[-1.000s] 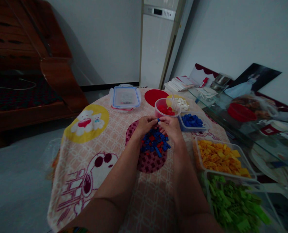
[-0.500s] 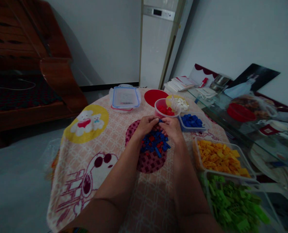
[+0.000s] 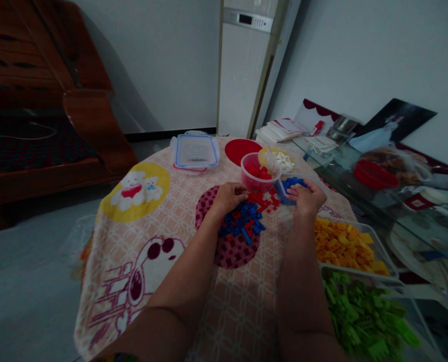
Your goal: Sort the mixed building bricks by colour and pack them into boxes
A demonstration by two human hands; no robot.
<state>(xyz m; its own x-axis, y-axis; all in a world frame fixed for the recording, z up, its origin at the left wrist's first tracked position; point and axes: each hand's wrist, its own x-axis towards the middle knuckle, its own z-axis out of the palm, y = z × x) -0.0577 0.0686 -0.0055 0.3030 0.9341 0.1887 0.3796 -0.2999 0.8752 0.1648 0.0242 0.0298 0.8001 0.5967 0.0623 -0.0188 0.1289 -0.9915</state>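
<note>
My left hand [image 3: 231, 197] rests at the upper left of a loose pile of blue toy bricks [image 3: 245, 216] mixed with some red ones. Its fingers are bent together at the pile's edge, and whatever may be between them is hidden. Over the front right of a clear box of blue bricks [image 3: 292, 183] is my right hand [image 3: 307, 197]. Its fingers reach left, slightly apart, with no brick visible in them. Loose red bricks [image 3: 263, 200] lie between the pile and a round clear tub [image 3: 260, 183] holding more red bricks.
On the right stand a box of yellow bricks [image 3: 342, 246] and a box of green bricks [image 3: 367, 314]. White pieces [image 3: 283, 162] sit behind the tub. A clear lid with blue edging [image 3: 196, 151] lies at the back left. A cluttered glass table [image 3: 333, 173] adjoins on the right.
My hands were together over the top of the pile. My right hand has moved right to the blue box, uncovering the loose red bricks; my left stays near the pile.
</note>
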